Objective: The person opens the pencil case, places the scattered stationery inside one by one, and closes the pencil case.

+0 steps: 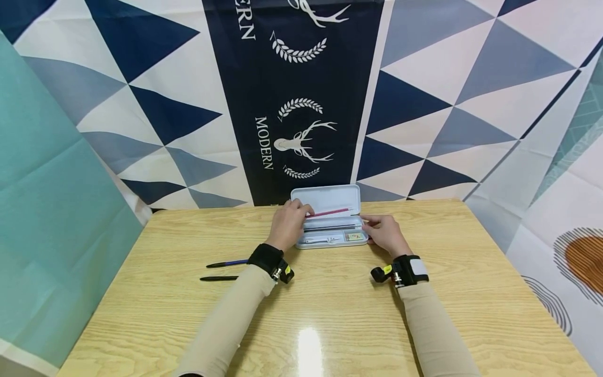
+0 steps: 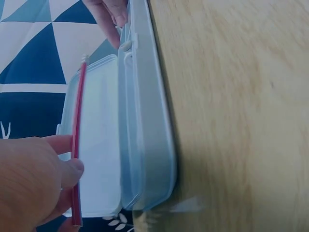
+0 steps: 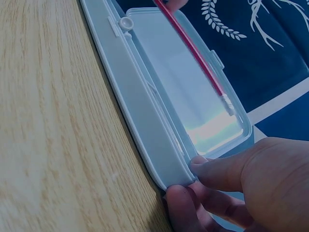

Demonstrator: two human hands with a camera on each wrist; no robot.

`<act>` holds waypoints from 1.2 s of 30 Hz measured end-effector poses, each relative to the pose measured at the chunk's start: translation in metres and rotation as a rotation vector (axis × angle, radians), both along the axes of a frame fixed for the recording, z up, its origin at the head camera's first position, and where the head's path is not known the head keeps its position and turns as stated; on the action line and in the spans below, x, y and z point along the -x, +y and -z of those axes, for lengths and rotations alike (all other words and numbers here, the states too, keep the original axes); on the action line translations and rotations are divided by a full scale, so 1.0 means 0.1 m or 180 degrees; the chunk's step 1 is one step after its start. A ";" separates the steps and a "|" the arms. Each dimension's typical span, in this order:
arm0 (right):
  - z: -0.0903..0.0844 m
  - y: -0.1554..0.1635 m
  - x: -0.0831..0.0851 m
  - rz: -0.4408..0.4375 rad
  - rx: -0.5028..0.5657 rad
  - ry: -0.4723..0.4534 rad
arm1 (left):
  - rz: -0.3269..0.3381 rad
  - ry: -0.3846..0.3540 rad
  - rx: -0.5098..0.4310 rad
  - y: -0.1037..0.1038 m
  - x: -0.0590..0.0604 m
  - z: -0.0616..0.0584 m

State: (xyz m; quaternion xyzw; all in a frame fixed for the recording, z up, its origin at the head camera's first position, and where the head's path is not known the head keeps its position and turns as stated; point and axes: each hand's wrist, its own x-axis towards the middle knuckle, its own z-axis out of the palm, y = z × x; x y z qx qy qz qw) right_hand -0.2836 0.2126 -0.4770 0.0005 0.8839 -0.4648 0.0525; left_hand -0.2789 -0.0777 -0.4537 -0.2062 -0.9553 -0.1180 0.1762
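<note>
A pale blue pencil case (image 1: 326, 197) stands at the back of the table, its lid raised against the patterned cloth. My left hand (image 1: 286, 226) pinches a red pencil (image 2: 79, 111) between thumb and fingers, in front of the lid; its pale tip points right. At the case's right end my right hand (image 1: 387, 233) grips the wall, thumb on the rim and fingers outside, as the right wrist view shows. Inside the case lie dark thin sticks (image 1: 330, 228), a white compass-like tool (image 1: 322, 240) and a small printed block (image 1: 354, 236).
Left of the case, a blue pen (image 1: 226, 263) and a black pen (image 1: 219, 278) lie on the wooden table (image 1: 348, 314), partly covered by my left forearm. Hanging cloth (image 1: 306, 78) rises right behind the table's back edge.
</note>
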 end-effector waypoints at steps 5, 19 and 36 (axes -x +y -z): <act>0.00 0.00 0.01 0.0002 0.0001 -0.0022 | 0.0015 -0.0081 0.0034 0.08 0.03 0.05; 0.01 -0.01 0.03 0.0007 -0.0031 0.0011 | -0.0008 -0.0082 0.0150 0.20 0.06 0.18; 0.03 0.00 0.03 0.0034 -0.0056 0.0023 | -0.0076 -0.0369 0.0227 0.27 0.09 0.20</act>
